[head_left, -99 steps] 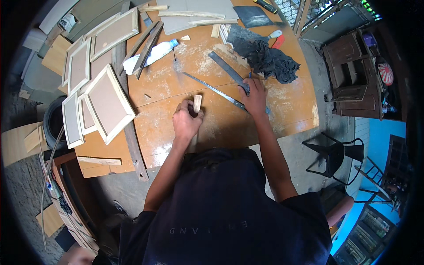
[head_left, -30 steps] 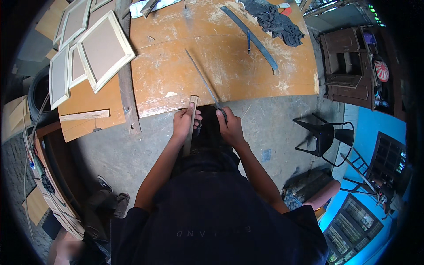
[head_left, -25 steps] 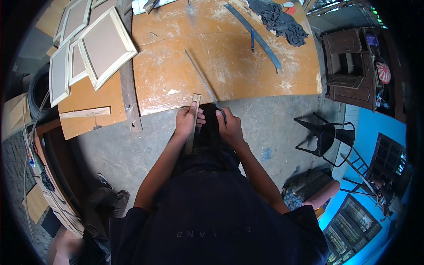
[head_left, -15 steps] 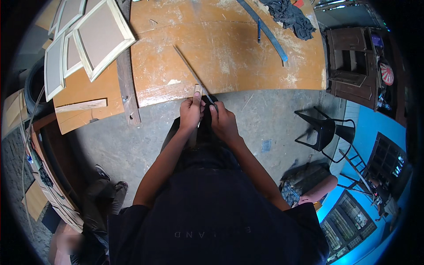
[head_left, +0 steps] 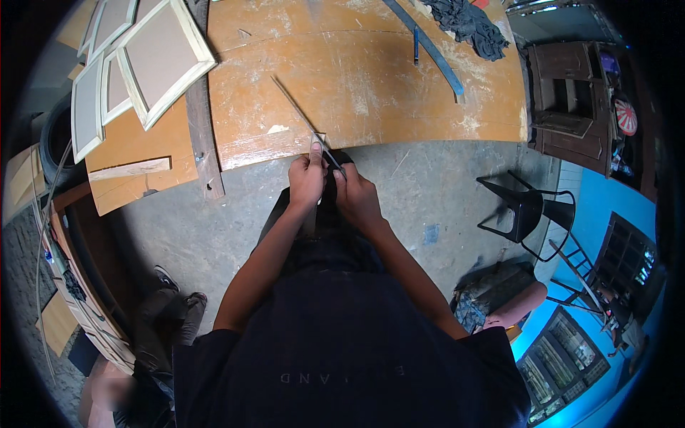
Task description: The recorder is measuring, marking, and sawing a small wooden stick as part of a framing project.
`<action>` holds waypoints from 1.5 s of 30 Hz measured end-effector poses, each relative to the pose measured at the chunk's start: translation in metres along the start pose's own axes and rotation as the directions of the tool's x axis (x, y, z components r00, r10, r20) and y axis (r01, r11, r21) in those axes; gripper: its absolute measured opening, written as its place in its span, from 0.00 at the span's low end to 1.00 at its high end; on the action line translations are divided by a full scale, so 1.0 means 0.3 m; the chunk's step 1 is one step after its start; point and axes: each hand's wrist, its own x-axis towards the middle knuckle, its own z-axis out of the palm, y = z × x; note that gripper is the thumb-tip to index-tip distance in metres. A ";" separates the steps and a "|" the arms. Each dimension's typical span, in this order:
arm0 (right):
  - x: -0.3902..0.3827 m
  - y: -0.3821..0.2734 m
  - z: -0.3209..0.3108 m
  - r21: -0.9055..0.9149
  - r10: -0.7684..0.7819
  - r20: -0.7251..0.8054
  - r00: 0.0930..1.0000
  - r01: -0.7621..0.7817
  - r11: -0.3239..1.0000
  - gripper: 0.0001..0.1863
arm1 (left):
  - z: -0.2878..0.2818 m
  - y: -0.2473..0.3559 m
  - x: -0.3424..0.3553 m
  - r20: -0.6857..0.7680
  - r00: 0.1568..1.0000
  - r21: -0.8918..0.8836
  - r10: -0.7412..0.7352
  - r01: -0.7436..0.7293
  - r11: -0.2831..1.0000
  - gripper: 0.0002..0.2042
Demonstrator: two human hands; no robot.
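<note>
My left hand (head_left: 306, 182) is closed round a narrow pale wooden strip (head_left: 322, 136), thumb pressed along its top near the table's front edge. The strip's lower part runs down below the fingers, mostly hidden. In my right hand (head_left: 359, 200), just beside it, is the grip end of a long thin blade tool (head_left: 291, 100). That tool points up and left over the table, crossing the strip by my left thumb. Seen nearly edge-on, it could be a saw or a file; I cannot tell which. My right fingers hide much of its handle.
The scratched wooden table (head_left: 285, 43) carries wood frames (head_left: 168, 64) at left, a wood offcut (head_left: 132, 169), a dark blue strip (head_left: 432, 53), a pen (head_left: 416, 46) and dark cloth (head_left: 471, 28). A black chair (head_left: 524, 214) stands at right. Another person's legs (head_left: 160, 317) are at lower left.
The blade tool has shifted slightly up and left, and now crosses the strip right at my left thumb. My right hand has moved slightly left, closer to my left hand.
</note>
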 end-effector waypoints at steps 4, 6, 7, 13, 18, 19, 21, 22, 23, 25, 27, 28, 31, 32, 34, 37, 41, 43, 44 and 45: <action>-0.005 0.011 0.007 0.006 -0.028 -0.025 0.999 0.029 1.000 0.09 | 0.007 -0.004 0.004 -0.067 0.997 0.109 0.043 -0.036 0.993 0.27; -0.007 0.018 0.013 -0.020 -0.038 -0.036 0.999 0.037 0.999 0.09 | 0.011 -0.002 0.004 -0.089 0.996 0.137 0.033 -0.021 0.990 0.28; -0.007 0.020 0.015 -0.019 -0.038 -0.035 0.999 0.037 0.999 0.09 | 0.012 -0.004 0.007 -0.099 0.993 0.163 0.057 -0.040 0.986 0.28; -0.011 0.025 0.019 -0.069 -0.053 -0.034 0.998 0.051 0.996 0.10 | 0.020 -0.017 0.018 -0.134 0.987 0.202 0.093 -0.065 0.977 0.29; -0.014 0.008 -0.002 -0.097 -0.008 0.020 1.000 0.010 0.995 0.09 | 0.025 -0.027 0.025 -0.166 0.979 0.263 0.116 -0.069 0.962 0.28; -0.023 0.011 -0.004 -0.098 -0.006 0.021 1.000 0.008 0.995 0.09 | 0.024 -0.030 0.025 -0.160 0.979 0.243 0.122 -0.081 0.967 0.28; -0.042 0.019 -0.010 -0.100 0.026 0.049 0.998 -0.021 0.995 0.10 | 0.022 -0.037 0.028 -0.154 0.980 0.221 0.126 -0.090 0.971 0.28; -0.048 0.019 -0.013 -0.101 0.028 0.052 0.998 -0.023 0.995 0.10 | 0.020 -0.040 0.030 -0.151 0.981 0.216 0.123 -0.088 0.972 0.28; -0.053 0.019 -0.017 -0.122 0.030 0.055 0.998 -0.023 0.992 0.09 | 0.019 -0.042 0.033 -0.148 0.982 0.210 0.120 -0.087 0.974 0.28; -0.056 0.020 -0.016 -0.143 0.033 0.060 0.998 -0.024 0.989 0.09 | 0.019 -0.047 0.039 -0.145 0.982 0.221 0.123 -0.089 0.971 0.28; -0.050 0.021 -0.011 -0.140 0.028 0.043 0.999 -0.022 0.990 0.09 | 0.017 -0.050 0.043 -0.141 0.982 0.233 0.128 -0.093 0.968 0.28; -0.044 0.021 -0.006 -0.140 0.029 0.045 0.999 -0.023 0.990 0.09 | 0.015 -0.053 0.044 -0.145 0.980 0.278 0.138 -0.094 0.956 0.28; -0.012 0.015 0.014 -0.212 0.035 0.048 0.998 -0.024 0.977 0.11 | 0.028 -0.058 0.049 -0.178 0.965 0.339 0.195 -0.126 0.932 0.29; 0.001 0.009 0.018 -0.182 -0.001 0.033 0.999 0.007 0.983 0.10 | 0.033 -0.059 0.048 -0.206 0.948 0.357 0.243 -0.158 0.921 0.29; 0.002 0.007 0.018 -0.155 -0.039 0.017 0.999 0.041 0.987 0.09 | 0.018 -0.059 0.039 -0.193 0.956 0.354 0.220 -0.141 0.924 0.29; -0.029 0.010 0.005 -0.186 0.042 0.073 0.996 -0.028 0.982 0.11 | 0.019 -0.054 0.044 -0.174 0.969 0.325 0.177 -0.113 0.939 0.29; -0.036 0.018 -0.005 -0.187 0.107 0.119 0.987 -0.084 0.979 0.11 | 0.028 -0.043 0.033 -0.159 0.973 0.307 0.169 -0.115 0.945 0.29; -0.031 0.018 -0.005 -0.190 0.127 0.139 0.982 -0.100 0.977 0.11 | 0.028 -0.047 0.028 -0.164 0.970 0.306 0.179 -0.122 0.944 0.29; -0.031 0.016 -0.005 -0.186 0.126 0.141 0.982 -0.098 0.978 0.11 | 0.027 -0.052 0.027 -0.171 0.967 0.306 0.189 -0.130 0.943 0.29; -0.032 0.014 -0.005 -0.183 0.124 0.143 0.982 -0.097 0.978 0.11 | 0.023 -0.054 0.032 -0.170 0.967 0.306 0.187 -0.128 0.943 0.29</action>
